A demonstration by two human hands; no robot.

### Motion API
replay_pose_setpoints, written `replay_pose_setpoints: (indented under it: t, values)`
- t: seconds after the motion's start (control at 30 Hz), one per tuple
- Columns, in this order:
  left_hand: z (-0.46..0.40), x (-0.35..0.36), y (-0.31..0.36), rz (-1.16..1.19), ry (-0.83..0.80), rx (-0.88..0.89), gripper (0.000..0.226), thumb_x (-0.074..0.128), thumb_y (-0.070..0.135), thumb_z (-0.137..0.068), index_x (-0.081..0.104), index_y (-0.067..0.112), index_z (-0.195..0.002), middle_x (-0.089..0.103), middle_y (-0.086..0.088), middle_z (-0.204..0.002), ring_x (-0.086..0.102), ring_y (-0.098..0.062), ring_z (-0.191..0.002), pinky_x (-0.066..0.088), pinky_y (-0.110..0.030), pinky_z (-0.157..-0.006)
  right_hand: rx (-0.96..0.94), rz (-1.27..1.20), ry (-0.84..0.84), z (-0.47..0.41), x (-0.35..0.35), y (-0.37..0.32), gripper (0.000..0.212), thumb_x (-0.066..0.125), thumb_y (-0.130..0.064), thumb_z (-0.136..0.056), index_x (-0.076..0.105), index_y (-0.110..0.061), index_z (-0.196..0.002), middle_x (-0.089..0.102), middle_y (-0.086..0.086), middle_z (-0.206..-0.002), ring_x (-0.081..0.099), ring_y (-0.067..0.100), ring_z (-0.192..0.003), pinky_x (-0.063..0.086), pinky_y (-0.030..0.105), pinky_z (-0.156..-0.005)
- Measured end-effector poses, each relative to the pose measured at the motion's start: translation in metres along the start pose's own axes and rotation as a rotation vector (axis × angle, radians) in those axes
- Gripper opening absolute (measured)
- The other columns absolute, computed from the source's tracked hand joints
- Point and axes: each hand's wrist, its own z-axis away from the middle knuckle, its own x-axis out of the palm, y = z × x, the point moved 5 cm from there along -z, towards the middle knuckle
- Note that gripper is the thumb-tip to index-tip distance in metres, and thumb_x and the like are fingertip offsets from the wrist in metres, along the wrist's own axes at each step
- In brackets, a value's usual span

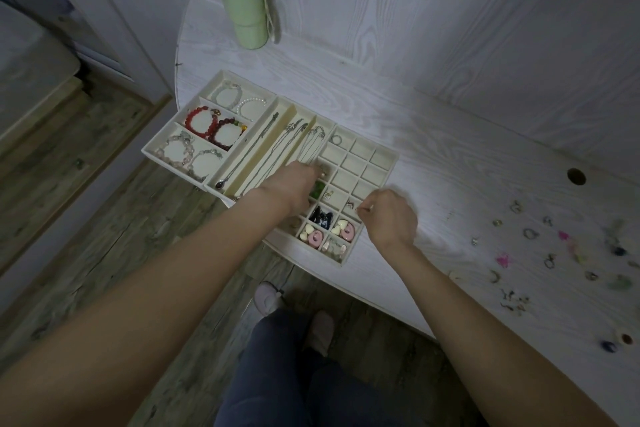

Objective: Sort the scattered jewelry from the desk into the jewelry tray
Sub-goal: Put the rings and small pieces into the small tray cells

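Jewelry tray (pixel 382 163), cream, felt-lined, in three sections: bracelets, chain necklaces, small grid cells; placed at the rounded end of the white wood-grain desk (pixel 450 135). Left hand (pixel 294 189) over the grid's left cells, fingers curled, contents indiscernible. Right hand (pixel 389 215) at the grid's right edge, fingertips pinching a tiny item. Scattered rings and earrings (pixel 554 253) lie well apart to the right.

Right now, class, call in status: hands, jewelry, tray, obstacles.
Left hand and right hand both over the grid tray, right fingers pinching a small piece. Loose jewelry waits on the desk, right. Nothing blocking.
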Motion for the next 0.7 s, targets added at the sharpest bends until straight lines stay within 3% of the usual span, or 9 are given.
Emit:
replay_pose_setpoints:
  t: [0.07,0.17,0.33,0.5,0.7]
  values:
    - [0.0,0.0,0.0,0.001,-0.003,0.002,0.054,0.054,-0.008,-0.083,0.046,0.011,-0.133,0.055,-0.013,-0.114,0.055,-0.023,-0.091,0.043,-0.023,-0.071,0.007,0.016,0.0,0.0,0.003,-0.001,0.022,0.058,-0.006,-0.087,0.072,-0.01,-0.07,0.07,0.0,-0.082,0.063,0.014,-0.065,0.044,0.024,-0.051]
    - [-0.001,-0.001,0.0,0.0,-0.004,0.002,0.052,0.056,-0.007,-0.082,0.049,0.01,-0.131,0.055,-0.011,-0.108,0.05,-0.019,-0.085,0.041,-0.021,-0.07,0.006,0.035,0.014,0.001,0.005,-0.003,0.038,0.056,-0.001,-0.084,0.05,-0.016,-0.049,0.062,-0.001,-0.074,0.059,0.014,-0.061,0.033,0.021,-0.044]
    - [-0.002,-0.003,0.0,-0.015,0.003,0.009,0.052,0.054,-0.008,-0.082,0.047,0.009,-0.131,0.055,-0.012,-0.108,0.048,-0.019,-0.083,0.041,-0.021,-0.068,0.005,0.088,0.022,0.0,0.001,-0.006,0.027,0.056,-0.008,-0.088,0.055,-0.015,-0.063,0.06,0.003,-0.081,0.059,0.018,-0.067,0.031,0.023,-0.049]
    - [-0.001,-0.002,0.0,-0.008,0.006,0.015,0.051,0.058,-0.005,-0.083,0.048,0.01,-0.131,0.056,-0.012,-0.113,0.056,-0.022,-0.093,0.041,-0.021,-0.07,-0.007,0.172,-0.002,0.002,-0.002,-0.008,0.015,0.056,-0.017,-0.092,0.066,-0.007,-0.086,0.061,0.006,-0.094,0.062,0.023,-0.079,0.036,0.027,-0.057]
    - [0.003,0.003,-0.001,-0.014,0.025,0.054,0.068,0.056,-0.006,-0.084,0.034,0.018,-0.144,0.048,-0.011,-0.135,0.055,-0.026,-0.114,0.044,-0.022,-0.08,-0.056,0.231,-0.005,0.004,-0.004,-0.012,0.017,0.054,-0.019,-0.094,0.066,-0.007,-0.089,0.061,0.006,-0.1,0.063,0.022,-0.08,0.036,0.027,-0.057]
